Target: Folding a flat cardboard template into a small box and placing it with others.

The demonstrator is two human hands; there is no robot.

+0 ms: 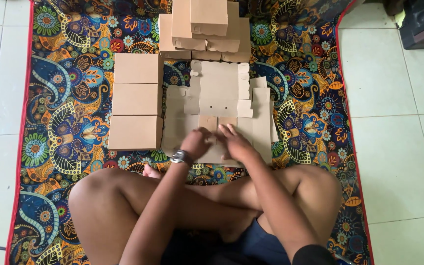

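A person seated cross-legged on a patterned mat presses the left hand and right hand side by side, fingers spread flat, onto a flat die-cut cardboard blank lying just ahead of the knees. The work appears at the folding stage, judging by three finished boxes lined up to the left and a stack of boxes beyond. Raising the flaps likely calls for firm creasing along the scored lines.

A flat, unfolded brown cardboard box blank lies on the patterned mat — scalloped flaps spread, near edge under both hands.
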